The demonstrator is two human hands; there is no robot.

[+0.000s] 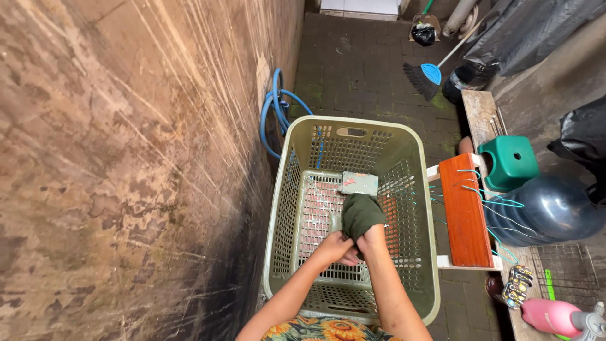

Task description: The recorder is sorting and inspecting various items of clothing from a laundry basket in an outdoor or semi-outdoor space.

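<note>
Both hands work inside an olive-green laundry basket (284, 208) that stands on a brick-paved floor beside a stained wall. The left hand (336, 246) and the right hand (372, 239) meet over the basket and are both clenched on the lower end of a dark green garment (361, 213), which is bunched and lifted clear of the basket's perforated bottom. Just beyond it, a small grey-green folded cloth (358, 183) lies on the bottom of the basket. Apart from these two pieces the basket looks nearly emptied. A red wooden bench (464, 218) stands just right of the basket, with thin green wire hangers (489, 202) beside it. A coiled blue hose (274, 117) hangs against the wall behind.
</note>
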